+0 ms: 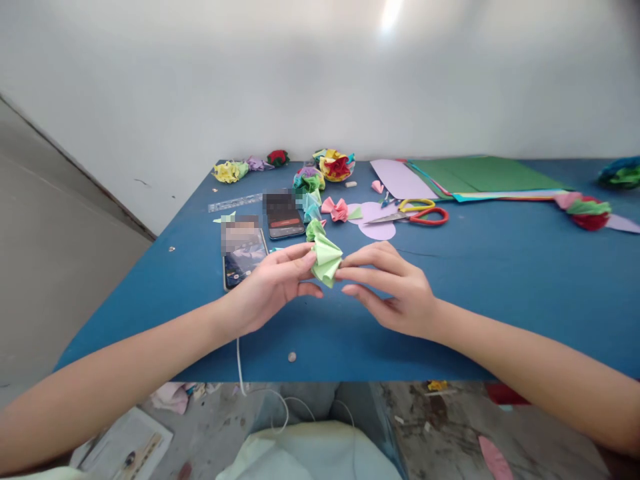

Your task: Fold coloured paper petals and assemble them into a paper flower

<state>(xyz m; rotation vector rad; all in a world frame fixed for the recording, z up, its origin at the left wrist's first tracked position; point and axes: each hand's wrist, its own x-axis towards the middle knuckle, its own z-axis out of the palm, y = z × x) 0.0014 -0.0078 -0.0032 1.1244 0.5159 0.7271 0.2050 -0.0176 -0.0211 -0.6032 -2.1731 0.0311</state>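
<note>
My left hand pinches a pleated light green paper piece between thumb and fingers, above the blue table. The piece fans out in folds toward the right. My right hand is at its right edge, fingertips touching or almost touching it, with the thumb apart below. Just behind the held piece are a green folded paper bit, a light blue folded piece and a pink pleated paper bow. Scissors with red and yellow handles lie beyond my right hand, partly over a purple paper shape.
Two phones, one lit and one darker, lie left of centre near a clear ruler. Crumpled paper flowers line the back edge. Coloured sheets are stacked at the back right. A white cable hangs off the front edge.
</note>
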